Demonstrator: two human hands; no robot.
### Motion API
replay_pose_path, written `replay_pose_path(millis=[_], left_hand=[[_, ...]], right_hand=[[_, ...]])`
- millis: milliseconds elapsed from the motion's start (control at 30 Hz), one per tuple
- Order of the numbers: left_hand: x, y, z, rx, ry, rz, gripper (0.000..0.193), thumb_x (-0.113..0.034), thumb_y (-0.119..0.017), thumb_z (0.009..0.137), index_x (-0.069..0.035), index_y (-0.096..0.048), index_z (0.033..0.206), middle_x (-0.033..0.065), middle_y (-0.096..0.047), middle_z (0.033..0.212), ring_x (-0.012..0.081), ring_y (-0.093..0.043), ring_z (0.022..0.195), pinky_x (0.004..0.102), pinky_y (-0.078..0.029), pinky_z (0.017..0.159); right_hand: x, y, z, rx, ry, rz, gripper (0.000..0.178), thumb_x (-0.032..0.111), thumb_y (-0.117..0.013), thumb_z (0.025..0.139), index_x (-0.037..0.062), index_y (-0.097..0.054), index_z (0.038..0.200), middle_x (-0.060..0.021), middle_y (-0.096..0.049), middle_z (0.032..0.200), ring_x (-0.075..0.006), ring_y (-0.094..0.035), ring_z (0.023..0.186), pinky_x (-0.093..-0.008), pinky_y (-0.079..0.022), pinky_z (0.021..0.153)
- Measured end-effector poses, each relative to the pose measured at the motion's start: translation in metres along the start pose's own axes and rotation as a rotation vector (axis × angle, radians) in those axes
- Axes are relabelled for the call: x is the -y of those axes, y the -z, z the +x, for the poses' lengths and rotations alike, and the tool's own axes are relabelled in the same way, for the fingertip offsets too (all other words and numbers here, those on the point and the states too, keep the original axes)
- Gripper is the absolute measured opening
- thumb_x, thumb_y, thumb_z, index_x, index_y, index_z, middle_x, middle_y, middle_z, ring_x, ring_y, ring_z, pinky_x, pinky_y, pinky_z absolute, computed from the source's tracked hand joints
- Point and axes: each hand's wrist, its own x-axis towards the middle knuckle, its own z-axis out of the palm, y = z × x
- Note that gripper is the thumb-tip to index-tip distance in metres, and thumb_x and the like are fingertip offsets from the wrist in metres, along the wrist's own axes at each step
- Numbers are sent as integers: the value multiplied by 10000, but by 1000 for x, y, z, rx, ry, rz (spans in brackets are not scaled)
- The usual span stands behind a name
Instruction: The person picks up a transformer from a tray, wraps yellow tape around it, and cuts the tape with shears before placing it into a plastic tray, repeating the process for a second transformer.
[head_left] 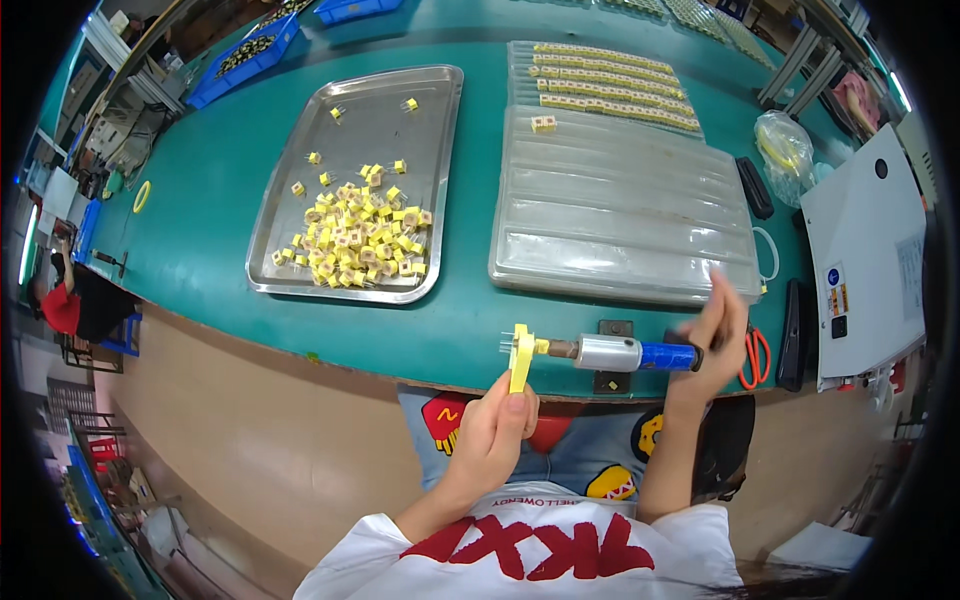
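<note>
My left hand (492, 430) is closed on a narrow yellow piece (519, 362), which looks like a roll of tape seen edge-on. Thin metal pins stick out on its left side. To its right it meets the tip of a silver cylindrical spindle (608, 353) with a blue sleeve (668, 357), mounted level at the table's front edge. A bit of yellow shows at that tip. At the spindle's dark right end is my right hand (716, 345), its fingers smeared by motion and one pointing up. Whether it grips the end is unclear.
A metal tray (283, 200) with many small yellow pinned components (360, 235) lies left. Clear plastic trays (610, 205) are stacked ahead, with component rows (615, 85) behind. Red-handled scissors (757, 358), a black stapler-like tool (793, 340) and a white box (865, 270) stand right.
</note>
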Motion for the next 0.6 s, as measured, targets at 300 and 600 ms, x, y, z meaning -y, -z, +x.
replay_pose_path(millis=[300,600], left_hand=[[-4,-2,4,-44,-10,104,310,-232,-369,1011,7,-459,837,34,-452,601,107,-412,518,257,-334,494],[1,-1,10,-31,-41,126,320,-235,-385,1009,24,-482,846,41,-459,577,114,-421,493,268,-338,476]], right_hand=[[59,32,22,-491,275,239,290,151,-470,988,-98,-518,1128,-59,-506,555,-87,-458,488,-239,-399,484],[27,-12,50,-216,106,112,191,77,-541,950,-11,-634,1092,-29,-662,924,-1,-464,533,-156,-365,507]])
